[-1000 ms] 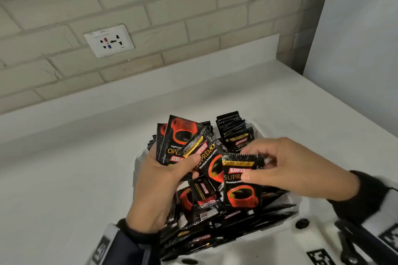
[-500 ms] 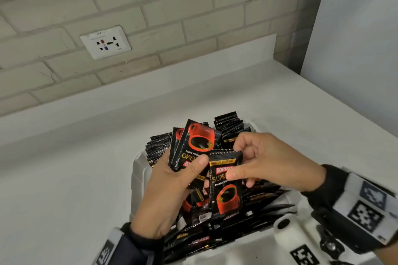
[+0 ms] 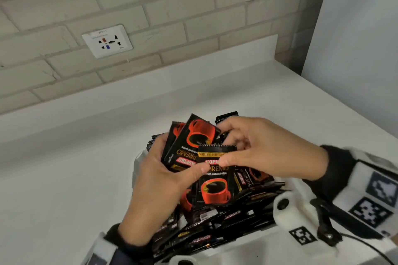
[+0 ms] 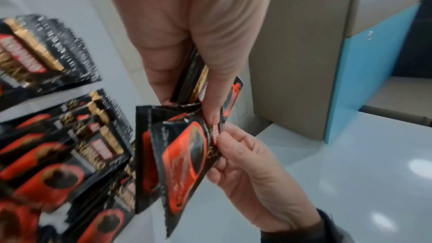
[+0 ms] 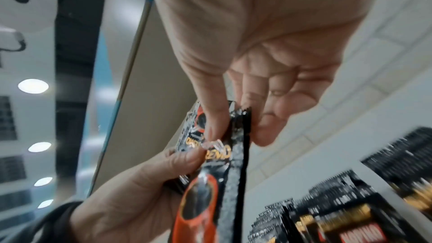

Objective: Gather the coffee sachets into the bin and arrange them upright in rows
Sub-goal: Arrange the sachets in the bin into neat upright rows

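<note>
both hands grip "kopiko supremo" sachets.

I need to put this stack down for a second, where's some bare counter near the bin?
Bare white counter lies left of the bin, and more behind it, up to the wall ledge. The bin itself is crowded with sachets.

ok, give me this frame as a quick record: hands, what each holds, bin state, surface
left hand: grips a fan of coffee sachets, cup print upside down
right hand: pinches the top of one upright sachet against that fan
bin: white, holds loose sachets lying flat; a standing row at the far end
surface: white counter
wall: brick, wall socket
</note>
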A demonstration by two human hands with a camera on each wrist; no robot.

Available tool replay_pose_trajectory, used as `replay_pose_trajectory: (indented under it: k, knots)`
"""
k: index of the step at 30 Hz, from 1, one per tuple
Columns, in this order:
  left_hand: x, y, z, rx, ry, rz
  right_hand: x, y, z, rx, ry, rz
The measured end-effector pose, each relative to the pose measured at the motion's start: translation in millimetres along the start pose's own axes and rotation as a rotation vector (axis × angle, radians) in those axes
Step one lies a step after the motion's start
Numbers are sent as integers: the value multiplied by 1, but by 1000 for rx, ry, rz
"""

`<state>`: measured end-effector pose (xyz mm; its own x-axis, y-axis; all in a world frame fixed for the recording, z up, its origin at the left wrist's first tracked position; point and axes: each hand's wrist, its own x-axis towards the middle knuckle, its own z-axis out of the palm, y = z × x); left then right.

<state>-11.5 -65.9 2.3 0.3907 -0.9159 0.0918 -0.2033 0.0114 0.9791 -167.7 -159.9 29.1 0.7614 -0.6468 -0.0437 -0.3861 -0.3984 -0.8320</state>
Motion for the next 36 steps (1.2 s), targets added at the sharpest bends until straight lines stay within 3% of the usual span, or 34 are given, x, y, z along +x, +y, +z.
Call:
replay_pose_trajectory:
  k: [6, 11, 17, 22, 30, 36]
  knots:
    - [12, 17, -39, -99, 195, 179, 32, -37, -11, -264, 0, -140]
    - [16, 14, -89, -297, 349, 188, 64, -52, 3, -404, -39, -221]
    - [11, 4, -104, -334, 371, 171, 99, -47, 53, -795, -241, -277]
    - [9, 0, -102, -328, 346, 121, 113, -38, 78, -950, -401, -219]
    - [15, -2, -100, -319, 329, 97, 121, -31, 95, -1012, -377, -235]
    - [15, -6, -98, -345, 264, 49, 120, -31, 99, -1068, -438, -248]
